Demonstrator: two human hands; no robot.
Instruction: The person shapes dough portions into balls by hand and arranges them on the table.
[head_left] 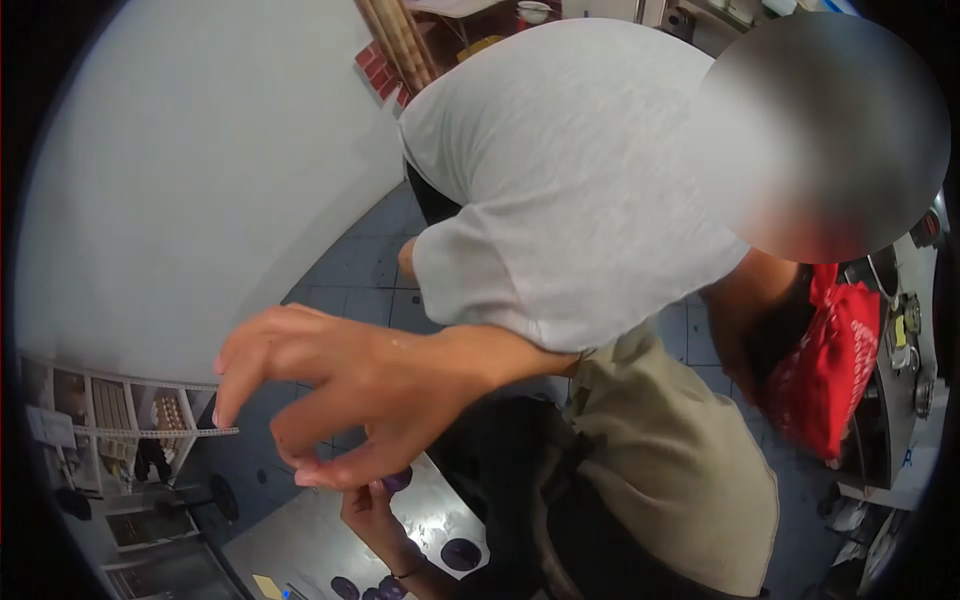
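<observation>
the thing being worked is a dark purple round piece [399, 480], in the near left of the scene, above a steel table [310, 535]. the left hand [372, 515], taken here to be the lower one with the thin wristband [405, 573], seems to pinch it between thumb and fingertips; how firmly cannot be told, since the right hand [365, 395] partly blocks the view. that right hand is much closer to the camera, fingers loosely curved, thumb and forefinger tips close together; whether they meet, or nip something small, i cannot tell.

to do this well, a light pinch at the rim should serve, as the piece may mark or slip if squeezed. keeping it low over the metal would make a drop harmless. the right hand would do better drawn aside, so the eyes can follow the left fingertips. more purple rounds [461, 554] lie on the near part of the table, so the wrist should clear them. a co-worker [590, 170] in a pale grey shirt leans in just beyond the right forearm; short, unhurried elbow movements seem wise.
</observation>
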